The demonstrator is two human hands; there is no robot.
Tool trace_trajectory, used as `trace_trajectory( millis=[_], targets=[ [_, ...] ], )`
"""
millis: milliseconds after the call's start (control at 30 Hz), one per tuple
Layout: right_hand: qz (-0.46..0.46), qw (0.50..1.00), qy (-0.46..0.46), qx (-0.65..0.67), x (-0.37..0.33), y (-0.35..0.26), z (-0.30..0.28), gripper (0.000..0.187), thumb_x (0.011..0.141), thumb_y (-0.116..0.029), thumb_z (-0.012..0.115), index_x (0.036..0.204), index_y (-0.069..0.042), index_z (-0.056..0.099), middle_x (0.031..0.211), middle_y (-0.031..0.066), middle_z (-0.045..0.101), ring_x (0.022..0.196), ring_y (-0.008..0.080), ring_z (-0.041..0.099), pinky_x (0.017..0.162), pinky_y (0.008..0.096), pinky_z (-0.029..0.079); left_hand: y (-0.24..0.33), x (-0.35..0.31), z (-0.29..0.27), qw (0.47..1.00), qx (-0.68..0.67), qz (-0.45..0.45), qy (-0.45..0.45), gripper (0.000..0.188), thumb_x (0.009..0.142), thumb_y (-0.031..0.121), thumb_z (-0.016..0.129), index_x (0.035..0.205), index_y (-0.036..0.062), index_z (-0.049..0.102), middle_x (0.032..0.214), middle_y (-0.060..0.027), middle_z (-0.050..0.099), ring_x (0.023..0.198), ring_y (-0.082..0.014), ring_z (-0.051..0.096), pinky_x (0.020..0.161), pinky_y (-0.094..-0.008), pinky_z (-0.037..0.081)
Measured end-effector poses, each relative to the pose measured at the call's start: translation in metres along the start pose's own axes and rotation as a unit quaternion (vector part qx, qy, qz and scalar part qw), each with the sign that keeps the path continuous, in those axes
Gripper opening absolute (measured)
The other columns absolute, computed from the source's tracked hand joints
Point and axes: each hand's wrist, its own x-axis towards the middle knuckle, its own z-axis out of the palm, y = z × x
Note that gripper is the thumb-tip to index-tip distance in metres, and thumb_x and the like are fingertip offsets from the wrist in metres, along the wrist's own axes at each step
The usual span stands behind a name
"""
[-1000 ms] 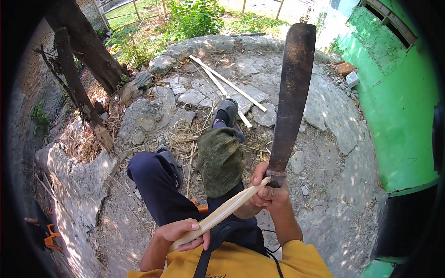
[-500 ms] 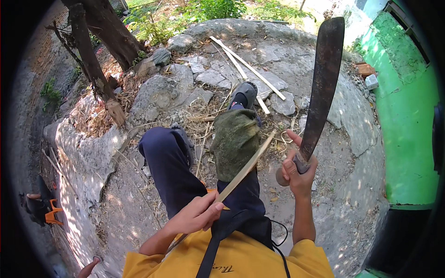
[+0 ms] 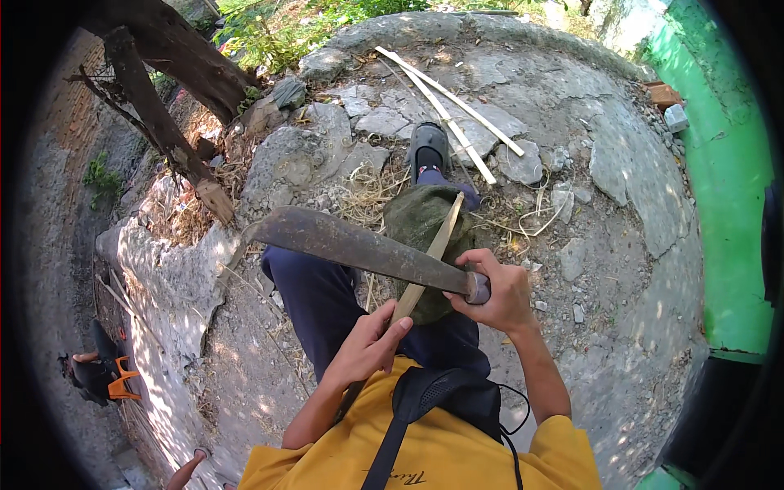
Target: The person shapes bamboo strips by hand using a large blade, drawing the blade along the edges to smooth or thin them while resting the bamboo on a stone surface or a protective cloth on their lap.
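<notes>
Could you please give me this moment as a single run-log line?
left hand: grips bamboo strip | right hand: grips machete | blade: level, lying across strip over green cloth on knee

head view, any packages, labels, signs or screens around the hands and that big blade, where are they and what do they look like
No packages, signs or screens in view.
Print on the yellow shirt: small dark script on the chest at the lower edge, partly cut off by the black strap.
Green wall: on the right, plain painted surface, no sign on it.
</notes>
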Motion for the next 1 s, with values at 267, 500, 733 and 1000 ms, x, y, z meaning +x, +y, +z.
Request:
trace_trajectory(
  millis=[267, 500, 733, 1000],
  targets=[
    [0.023, 0.999, -0.032, -0.013, 0.003, 0.027, 0.019, 0.05, 0.068, -0.032, 0.088, 0.106, -0.016, 0.06, 0.068, 0.006, 0.068, 0.061, 0.0297, 0.07, 0.057, 0.0418, 0.052, 0.004, 0.017, -0.005, 0.995, 0.093, -0.005, 0.036, 0.036, 0.11, 0.034, 0.053, 0.101, 0.0, 0.06, 0.058, 0.0015, 0.051, 0.053, -0.008, 0.046, 0.051, -0.0296, 0.037],
    [-0.009, 1.0, -0.021, -0.016, 0.004, 0.037, 0.027, 0.052, 0.064, -0.034, 0.09, 0.103, -0.017, 0.059, 0.062, 0.004, 0.063, 0.057, 0.0274, 0.067, 0.056, 0.0415, 0.049, -0.013, 0.03, -0.008, 0.999, -0.026, -0.007, -0.025, 0.045, 0.113, 0.038, 0.044, 0.084, 0.005, 0.055, 0.056, 0.0026, 0.048, 0.047, -0.0063, 0.047, 0.046, -0.0253, 0.037],
    [-0.067, 0.996, -0.035, -0.038, 0.01, 0.038, 0.023, 0.055, 0.059, -0.035, 0.094, 0.098, -0.017, 0.06, 0.069, 0.0026, 0.065, 0.06, 0.0254, 0.066, 0.059, 0.0386, 0.049, -0.013, 0.039, -0.011, 0.997, -0.045, 0.023, -0.052, 0.051, 0.114, 0.045, 0.035, 0.081, 0.0076, 0.046, 0.051, 0.0016, 0.042, 0.039, -0.0067, 0.043, 0.042, -0.0219, 0.035],
    [-0.059, 0.995, -0.063, -0.047, 0.021, 0.018, 0.025, 0.053, 0.061, -0.034, 0.093, 0.097, -0.015, 0.059, 0.072, 0.0036, 0.067, 0.063, 0.0269, 0.067, 0.062, 0.0393, 0.05, -0.026, 0.032, -0.003, 0.997, -0.082, 0.003, -0.006, 0.053, 0.113, 0.048, 0.038, 0.076, 0.0109, 0.041, 0.05, 0.0032, 0.037, 0.038, -0.0059, 0.037, 0.037, -0.0226, 0.029]
  ],
)
